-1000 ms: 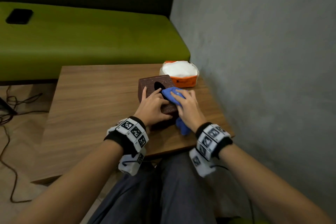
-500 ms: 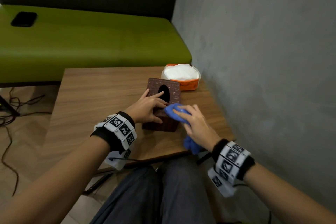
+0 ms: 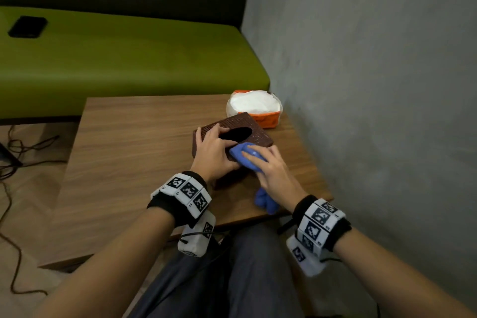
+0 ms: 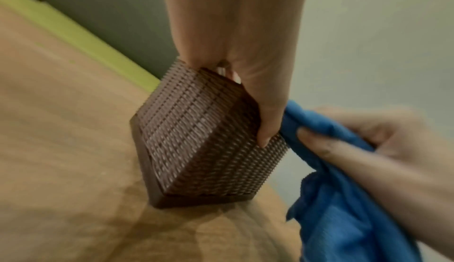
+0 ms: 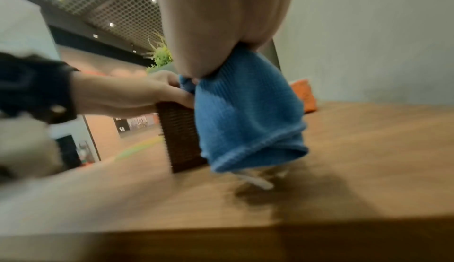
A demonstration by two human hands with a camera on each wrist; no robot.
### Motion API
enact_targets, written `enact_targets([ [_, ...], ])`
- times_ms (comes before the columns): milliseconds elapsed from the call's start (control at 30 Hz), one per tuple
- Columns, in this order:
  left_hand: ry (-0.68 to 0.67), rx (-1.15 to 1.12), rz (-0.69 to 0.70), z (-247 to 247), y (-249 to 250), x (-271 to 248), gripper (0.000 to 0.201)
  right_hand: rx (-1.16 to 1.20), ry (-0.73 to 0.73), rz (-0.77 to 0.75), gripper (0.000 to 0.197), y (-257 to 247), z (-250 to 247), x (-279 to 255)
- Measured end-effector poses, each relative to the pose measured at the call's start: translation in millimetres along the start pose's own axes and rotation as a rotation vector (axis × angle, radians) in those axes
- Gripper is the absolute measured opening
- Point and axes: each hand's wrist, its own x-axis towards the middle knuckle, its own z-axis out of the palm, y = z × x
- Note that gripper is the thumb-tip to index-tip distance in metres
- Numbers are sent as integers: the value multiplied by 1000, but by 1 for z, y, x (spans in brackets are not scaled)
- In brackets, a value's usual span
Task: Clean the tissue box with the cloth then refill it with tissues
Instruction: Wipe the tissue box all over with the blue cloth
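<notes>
Brown woven tissue box [image 3: 254, 129], oval slot, gripped by left hand [image 3: 212, 153]; right hand [image 3: 273, 170] clutches blue cloth [image 3: 241, 153], apparently against its top.

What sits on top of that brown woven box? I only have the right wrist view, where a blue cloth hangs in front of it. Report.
Observer: The brown woven tissue box has a dark oval opening in its top; no tissue sticks out of it.
Operator: Give me the left hand's position.
Observer: The left hand grips the near left part of the top, fingertips at the opening's rim.
Operator: Identify the orange thing by the wall.
Observer: It is an orange plastic pack, open on top and full of white tissues, standing just behind the box.
</notes>
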Motion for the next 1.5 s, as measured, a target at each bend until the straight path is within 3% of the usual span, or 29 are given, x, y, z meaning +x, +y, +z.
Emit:
enact_targets([
  [33,-10,0,11,-1,-1,-1,51,-35,11,16,45,11,-1,3],
  [133,-2,5,9,0,0,0,52,-40,125,253,48,16,-4,20],
  [233,-1,-66,19,-1,-4,2,51,-44,60,111,45,-20,9,6],
  [300,-33,-67,33,-3,-6,2,54,-45,38,27,44,-12,5,-5],
  [433,-52,-30,20,-4,-2,3,55,-24,160,341,46,20,-8,22],
  [533,-56,-62,40,-6,-6,3,50,-56,43,176,43,-19,8,12],
  [600,-78,-64,60,-8,-9,3,51,-24,4,65,42,-10,1,-1],
  [733,-91,-22,53,-7,-8,3,56,-29,108,293,43,11,-10,19],
  [833,-97,-59,67,-9,-10,4,50,-42,-4,143,42,-24,4,11],
  [900,-110,-60,75,-10,-12,3,51,-21,-29,75,42,-10,-7,2],
  [967,-98,-44,67,-9,-11,2,55,-63,65,206,42,15,-16,10],
  [1033,-65,-46,55,-6,-8,0,54,-50,84,306,42,0,-13,20],
  [1133,-61,-95,71,-6,-11,2,47,-15,2,177,41,-40,4,11],
  [1233,-89,-68,81,-8,-14,3,53,-27,23,190,42,-9,-8,6],
  [1333,-141,-22,116,-10,-17,5,57,-44,78,333,42,1,-14,14],
  [1433,-298,76,236,-29,-27,17,59,51,-20,117,37,-29,-8,6],
  [1500,-413,286,236,-48,-28,28,66,106,-2,87,36,-23,-18,5],
])
